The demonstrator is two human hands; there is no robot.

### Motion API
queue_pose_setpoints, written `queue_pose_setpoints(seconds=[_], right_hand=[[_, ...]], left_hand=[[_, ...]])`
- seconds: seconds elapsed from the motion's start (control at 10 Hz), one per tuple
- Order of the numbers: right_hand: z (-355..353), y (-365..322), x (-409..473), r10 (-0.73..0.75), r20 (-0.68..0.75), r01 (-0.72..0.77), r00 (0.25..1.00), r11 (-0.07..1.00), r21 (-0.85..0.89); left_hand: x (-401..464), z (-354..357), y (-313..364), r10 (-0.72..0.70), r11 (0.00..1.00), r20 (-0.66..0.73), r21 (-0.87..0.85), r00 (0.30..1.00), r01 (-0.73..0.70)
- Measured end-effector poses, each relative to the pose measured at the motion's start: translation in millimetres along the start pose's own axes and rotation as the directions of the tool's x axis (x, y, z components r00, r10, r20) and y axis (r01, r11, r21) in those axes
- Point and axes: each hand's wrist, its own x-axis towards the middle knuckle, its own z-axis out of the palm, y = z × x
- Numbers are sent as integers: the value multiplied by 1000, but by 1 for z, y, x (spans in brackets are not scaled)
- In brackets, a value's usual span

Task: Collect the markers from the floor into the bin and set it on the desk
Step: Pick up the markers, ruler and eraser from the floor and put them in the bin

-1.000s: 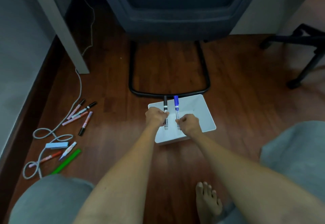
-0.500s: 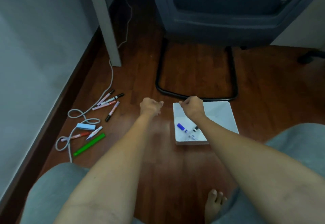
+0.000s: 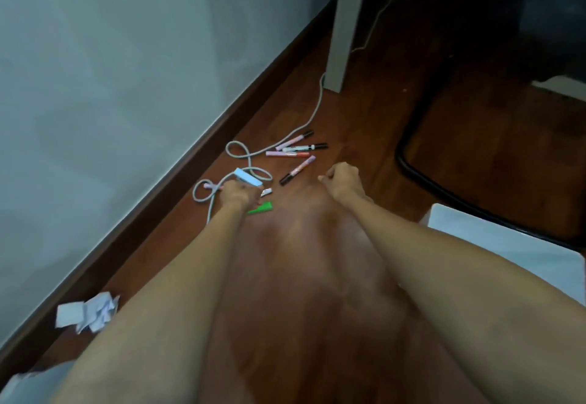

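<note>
A reddish-brown wood floor (image 3: 317,276) meets a pale grey wall (image 3: 111,70) at a dark skirting board (image 3: 190,156); a white furniture leg (image 3: 345,23) stands near the skirting.

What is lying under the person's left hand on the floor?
Under the left hand the tip of a bright green marker and the end of a white marker stick out, beside a looped grey cable. The hand covers the rest, so whether it grips anything is hidden.

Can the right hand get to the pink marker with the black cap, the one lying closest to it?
Probably yes. The right hand hovers just right of that pink marker, with only bare floor between them. The grey cable loops further left, clear of its path.
</note>
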Motion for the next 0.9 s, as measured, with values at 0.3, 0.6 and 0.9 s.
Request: queue_pose_setpoints(seconds=[0.3, 0.6, 0.9], right_hand=[[103, -8, 59, -398, 243, 467, 884, 742, -482], [113, 4, 90, -475, 351, 580, 807, 520, -627], [80, 10, 52, -193, 255, 301, 948, 807, -508]], left_hand=[[62, -21, -80, 383, 869, -81, 371, 920, -329], [97, -16, -106, 361, 806, -7, 506, 933, -308], [70, -3, -92, -129, 801, 276, 595, 952, -64]])
